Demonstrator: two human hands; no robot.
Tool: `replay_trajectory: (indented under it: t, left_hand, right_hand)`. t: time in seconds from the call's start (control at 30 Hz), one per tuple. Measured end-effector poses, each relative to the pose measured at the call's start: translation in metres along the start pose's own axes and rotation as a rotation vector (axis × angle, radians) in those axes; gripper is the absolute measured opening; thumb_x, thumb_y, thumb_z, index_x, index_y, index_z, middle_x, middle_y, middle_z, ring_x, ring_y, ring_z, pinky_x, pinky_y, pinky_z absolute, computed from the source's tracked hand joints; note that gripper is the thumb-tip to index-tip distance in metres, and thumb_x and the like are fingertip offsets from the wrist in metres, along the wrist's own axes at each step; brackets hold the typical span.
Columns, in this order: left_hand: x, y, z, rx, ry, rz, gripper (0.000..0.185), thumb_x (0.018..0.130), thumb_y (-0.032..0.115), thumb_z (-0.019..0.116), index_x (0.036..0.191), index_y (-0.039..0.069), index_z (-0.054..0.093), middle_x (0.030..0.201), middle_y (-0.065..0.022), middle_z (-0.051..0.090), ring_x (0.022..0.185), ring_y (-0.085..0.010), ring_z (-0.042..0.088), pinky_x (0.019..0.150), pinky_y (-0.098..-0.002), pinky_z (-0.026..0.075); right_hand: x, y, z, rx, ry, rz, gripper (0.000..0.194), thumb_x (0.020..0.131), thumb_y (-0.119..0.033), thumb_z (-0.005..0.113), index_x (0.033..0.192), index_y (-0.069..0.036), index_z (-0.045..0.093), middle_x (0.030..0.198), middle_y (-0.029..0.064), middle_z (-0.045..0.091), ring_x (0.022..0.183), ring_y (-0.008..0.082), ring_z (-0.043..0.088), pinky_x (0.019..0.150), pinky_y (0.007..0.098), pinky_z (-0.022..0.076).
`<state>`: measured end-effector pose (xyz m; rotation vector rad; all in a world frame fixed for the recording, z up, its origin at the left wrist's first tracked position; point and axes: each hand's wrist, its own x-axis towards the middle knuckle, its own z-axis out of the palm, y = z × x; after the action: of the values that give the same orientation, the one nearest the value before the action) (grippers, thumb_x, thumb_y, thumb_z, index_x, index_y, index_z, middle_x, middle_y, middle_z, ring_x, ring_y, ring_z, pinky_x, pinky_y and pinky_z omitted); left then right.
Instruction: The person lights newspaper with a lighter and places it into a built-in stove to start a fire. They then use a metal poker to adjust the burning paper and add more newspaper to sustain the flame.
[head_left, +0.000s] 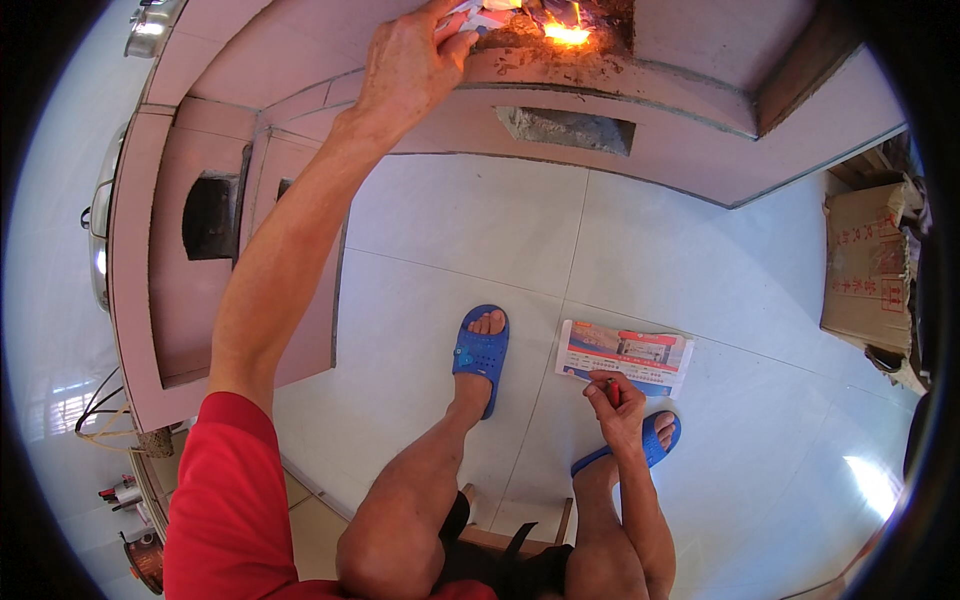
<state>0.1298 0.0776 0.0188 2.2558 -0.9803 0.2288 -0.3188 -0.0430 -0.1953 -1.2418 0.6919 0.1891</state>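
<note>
My left hand (415, 64) reaches up to the mouth of a tiled stove (450, 124) and grips crumpled printed paper (480, 16) at its edge. Just right of that paper, flames (566, 34) burn among ash and scraps on the ledge. My right hand (619, 412) is low at the right, closed around a small red object (613, 391), perhaps a lighter, mostly hidden by the fingers. Beyond its fingertips a printed leaflet (645, 352) lies on the floor tiles, between my two feet in blue slippers (484, 352).
A torn cardboard box (862, 262) stands at the right. Below the fire, the stove front has a rectangular opening (566, 129); another dark opening (212, 216) is at the left. A lidded metal pan (100, 225) sits on the left counter. Under me is a wooden stool (564, 521).
</note>
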Motion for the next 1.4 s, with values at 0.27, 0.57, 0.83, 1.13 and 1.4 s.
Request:
replay_trajectory:
  t: [0.27,0.57,0.83,1.13,1.4]
  left_hand:
    - [-0.001,0.0,-0.001,0.056,0.014,0.003,0.049,0.092,-0.001,0.06,0.141,0.003,0.064,0.107,-0.0236,0.077,0.098,-0.0302,0.078,0.082,-0.0369,0.06]
    - [0.001,0.007,-0.005,0.184,0.05,0.029,0.035,0.094,0.001,0.062,0.129,0.003,0.066,0.104,-0.0259,0.075,0.098,-0.0406,0.075,0.083,-0.0418,0.059]
    - [0.005,-0.005,-0.006,0.089,0.003,0.089,0.032,0.095,-0.001,0.064,0.127,-0.002,0.069,0.115,-0.0245,0.075,0.107,-0.0354,0.076,0.09,-0.0387,0.059]
    - [0.009,-0.001,-0.006,0.168,-0.009,0.169,0.031,0.097,-0.005,0.061,0.127,-0.004,0.07,0.122,-0.0201,0.076,0.115,-0.0296,0.074,0.098,-0.0346,0.058]
    - [0.012,-0.002,-0.002,0.05,-0.021,0.135,0.029,0.097,-0.003,0.063,0.125,-0.005,0.067,0.116,-0.0216,0.077,0.112,-0.0328,0.075,0.094,-0.0385,0.059]
  right_hand:
    - [-0.001,-0.001,-0.001,-0.002,-0.006,0.011,0.021,0.094,0.0,0.073,0.115,-0.001,0.073,0.09,0.0005,0.071,0.079,0.0053,0.058,0.071,0.0221,0.0482]
    - [-0.001,-0.001,0.0,-0.001,-0.004,0.008,0.02,0.094,-0.001,0.073,0.114,0.0,0.073,0.089,0.0006,0.071,0.078,0.0054,0.058,0.071,0.0225,0.0483]
    - [0.0,0.005,-0.001,0.001,-0.012,0.004,0.02,0.094,-0.001,0.074,0.114,0.0,0.074,0.09,0.0014,0.071,0.08,0.0062,0.06,0.073,0.0233,0.0501]
    - [-0.001,0.006,-0.001,0.012,-0.014,0.011,0.02,0.094,-0.001,0.074,0.114,0.0,0.074,0.09,0.0014,0.071,0.08,0.0064,0.06,0.073,0.0233,0.0505]
    - [-0.001,0.007,-0.001,0.023,-0.007,0.015,0.021,0.094,-0.001,0.075,0.114,0.0,0.074,0.09,0.001,0.071,0.08,0.0061,0.06,0.073,0.023,0.0501]
